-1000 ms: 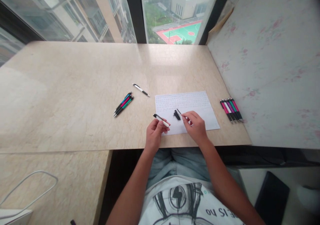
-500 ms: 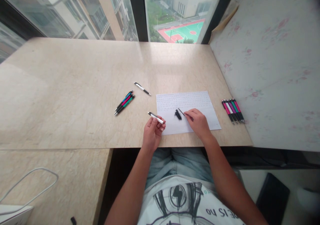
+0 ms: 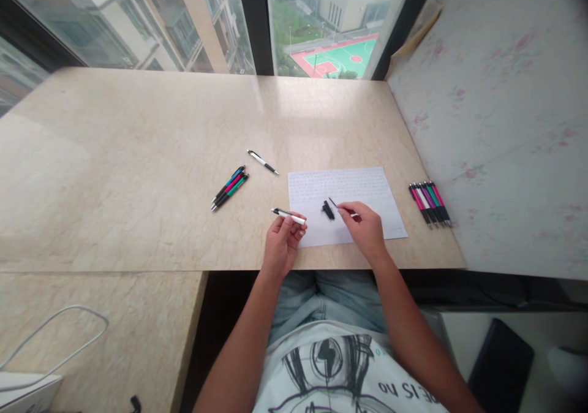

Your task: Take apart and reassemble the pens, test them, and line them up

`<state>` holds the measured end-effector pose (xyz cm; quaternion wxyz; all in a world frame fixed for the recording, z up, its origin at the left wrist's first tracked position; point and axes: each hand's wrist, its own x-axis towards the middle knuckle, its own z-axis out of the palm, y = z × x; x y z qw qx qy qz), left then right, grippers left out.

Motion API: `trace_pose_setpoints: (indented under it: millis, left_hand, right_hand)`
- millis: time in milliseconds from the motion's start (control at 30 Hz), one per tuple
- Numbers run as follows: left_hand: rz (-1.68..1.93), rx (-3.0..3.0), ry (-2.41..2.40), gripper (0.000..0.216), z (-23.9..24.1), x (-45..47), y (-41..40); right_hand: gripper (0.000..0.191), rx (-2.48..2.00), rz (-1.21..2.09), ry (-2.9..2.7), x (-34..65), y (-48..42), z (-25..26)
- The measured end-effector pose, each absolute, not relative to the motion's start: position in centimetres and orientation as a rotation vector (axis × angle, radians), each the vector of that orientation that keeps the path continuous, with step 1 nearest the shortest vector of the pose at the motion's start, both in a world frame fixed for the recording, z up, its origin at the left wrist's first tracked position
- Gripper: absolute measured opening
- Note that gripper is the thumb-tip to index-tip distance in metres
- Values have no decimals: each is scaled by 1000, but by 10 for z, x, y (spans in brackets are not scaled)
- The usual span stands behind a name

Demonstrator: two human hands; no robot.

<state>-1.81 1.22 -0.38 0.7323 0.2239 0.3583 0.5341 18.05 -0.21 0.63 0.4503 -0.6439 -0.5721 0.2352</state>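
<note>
My left hand (image 3: 285,238) is closed around a white pen barrel (image 3: 294,218) with a black clip end pointing left. My right hand (image 3: 365,226) pinches a thin dark pen refill (image 3: 333,203) above the sheet of paper (image 3: 307,235), which bears rows of writing. Between the two hands, small black pen parts (image 3: 327,210) lie on the paper; their exact shapes are too small to make out. Beyond my left hand, a whole white-and-black pen (image 3: 263,162) lies on the table.
Several coloured pens (image 3: 229,189) lie bunched to the left. A row of several more pens (image 3: 430,204) rests by the wall (image 3: 514,155) on the right. The window (image 3: 340,27) borders the table (image 3: 138,155) at the back. A white cable (image 3: 103,330) loops at lower left.
The pen barrel in my left hand has turned to lie more level. My right hand's fingers have moved up along the refill, so less of it shows.
</note>
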Motion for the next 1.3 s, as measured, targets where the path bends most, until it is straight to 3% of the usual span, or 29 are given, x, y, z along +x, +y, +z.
trace_pose_setpoints:
  millis: [200, 600, 933, 1300]
  left_hand:
    - [1180, 448, 755, 27, -4, -18, 12]
    - [1185, 434, 736, 25, -4, -18, 13]
    - [1164, 417, 711, 25, -2, -18, 12]
    - [1175, 172, 624, 13, -2, -25, 16]
  right_hand:
    - [15, -1306, 1037, -1234, 127, -17, 26]
    - [17, -1358, 1051, -1119, 113, -13, 22]
    - [14, -1450, 854, -1301, 115, -13, 27]
    - [13, -2035, 207, -1585, 187, -22, 0]
